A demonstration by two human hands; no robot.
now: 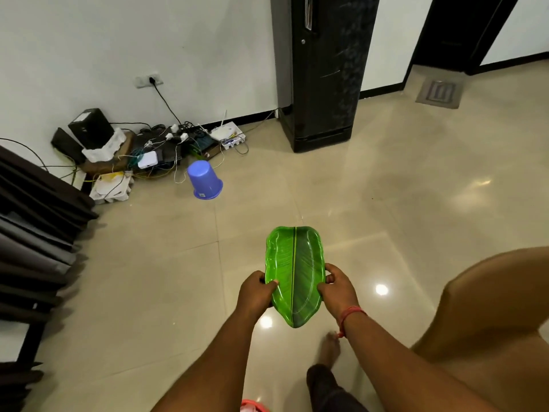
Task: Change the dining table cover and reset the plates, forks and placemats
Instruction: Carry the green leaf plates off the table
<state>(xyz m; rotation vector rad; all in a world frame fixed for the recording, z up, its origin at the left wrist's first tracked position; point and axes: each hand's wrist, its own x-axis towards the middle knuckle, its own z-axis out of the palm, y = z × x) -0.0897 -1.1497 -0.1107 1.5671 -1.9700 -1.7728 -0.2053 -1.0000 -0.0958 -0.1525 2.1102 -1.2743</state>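
Leaf-shaped green plate (294,275) held w/ both hands above tiled floor (386,173): left hand (258,294) grips its left edge, right hand (338,289) its right; purple bucket (205,180) well beyond plate.

I'm looking down at a green leaf-shaped plate (294,275) held level over the tiled floor (386,188), low in the centre of the frame. My left hand (257,292) grips its left edge, thumb on top; my right hand (338,288) grips the right edge, a red thread (350,315) round that wrist. An upturned purple bucket (205,180) sits left of centre beside a tangle of cables and routers (166,144) by the wall. A dark cabinet (323,69) stands at the top; a tan chair (490,322) fills the lower right.
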